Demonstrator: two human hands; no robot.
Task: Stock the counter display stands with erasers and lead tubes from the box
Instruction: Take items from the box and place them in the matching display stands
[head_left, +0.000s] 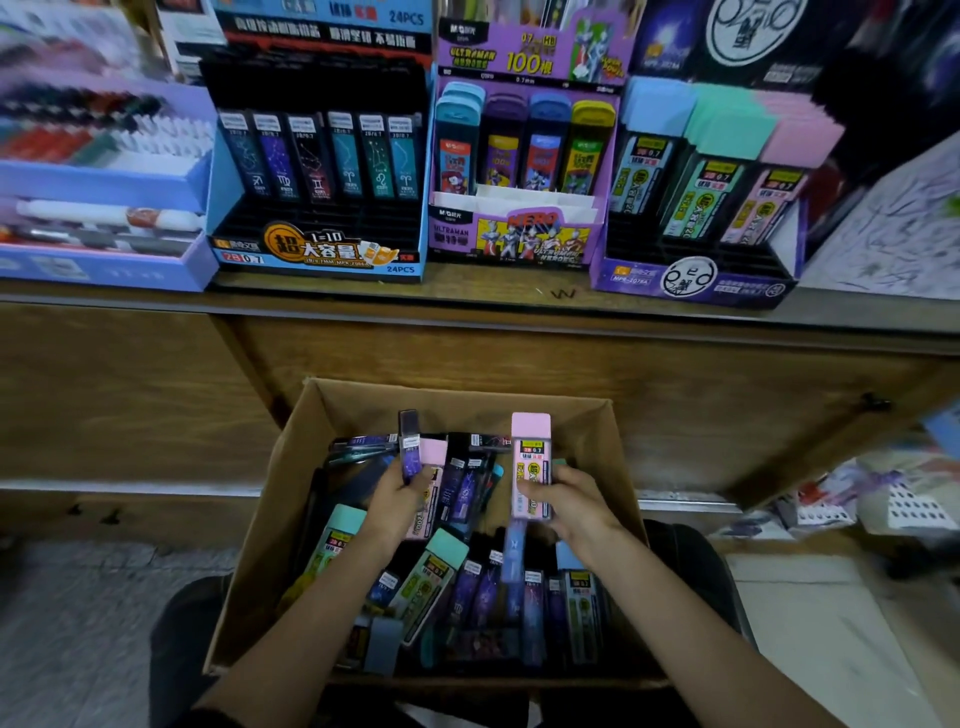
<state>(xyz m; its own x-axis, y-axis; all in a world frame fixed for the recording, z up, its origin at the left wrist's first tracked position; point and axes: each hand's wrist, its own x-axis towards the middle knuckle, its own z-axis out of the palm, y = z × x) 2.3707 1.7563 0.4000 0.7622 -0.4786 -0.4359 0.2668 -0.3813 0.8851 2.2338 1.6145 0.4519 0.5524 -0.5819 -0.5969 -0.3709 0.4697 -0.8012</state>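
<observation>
Head view: I'm looking down into an open cardboard box (597, 431) that sits low in front of me, with dark-clad knees (176, 623) showing at either side of it. It is packed with loose lead tubes (483, 587) lying in all directions: dark purple and blue ones, and a few with mint or pink caps.

My left hand (397, 493) grips a dark purple tube (409, 447), held upright above the pile. My right hand (571, 501) is closed round the lower half of a pink tube (531, 467), also upright and clear of the others. The two hands are apart, both over the far half of the box.

Up on the wooden counter (519, 293) stand three display stands side by side. A blue stand (317, 260) holds one row of dark constellation tubes (322, 156), with bare slots in front. A purple Ultraman stand (514, 244) holds four coloured cases at the back. A third, purple stand (696, 283) carries columns of blue, mint and pink tubes (769, 208). Left of them is a tray of pens (104, 156), blurred. Below the counter is a wooden cabinet front (519, 358), and some printed sheets (909, 509) lie low at the right.
</observation>
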